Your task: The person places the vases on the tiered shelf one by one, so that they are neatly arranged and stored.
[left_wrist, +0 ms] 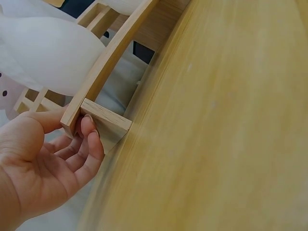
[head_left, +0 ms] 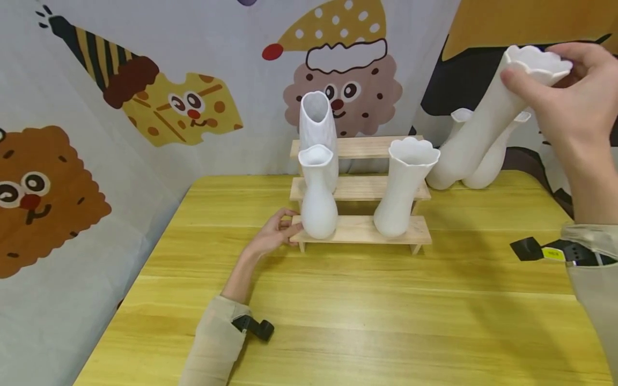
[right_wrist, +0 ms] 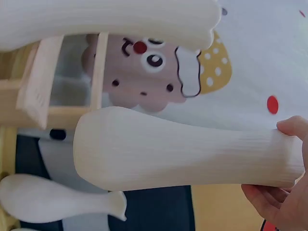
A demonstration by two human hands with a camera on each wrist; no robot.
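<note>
Up at the right, my right hand (head_left: 586, 94) grips a white scalloped-rim vase (head_left: 502, 110) near its mouth, thumb on one side and fingers on the other. That vase is tilted, its base toward the three-tier wooden stand (head_left: 354, 230); in the right wrist view it hangs in the air. My left hand (head_left: 272, 233) pinches the left end of the stand's lowest shelf (left_wrist: 108, 60). A narrow-necked white vase (head_left: 318, 212) and a flared scalloped vase (head_left: 398, 195) stand on this shelf. Behind them rises a tall white vase (head_left: 316, 126) with a slanted mouth.
Partly hidden behind the held vase, two more white vases, a right one (head_left: 494, 150) and a left one (head_left: 462, 115), stand at the table's back right. The yellow wood-grain table (head_left: 376, 316) extends in front of the stand. A cartoon-print cloth (head_left: 260, 107) hangs behind.
</note>
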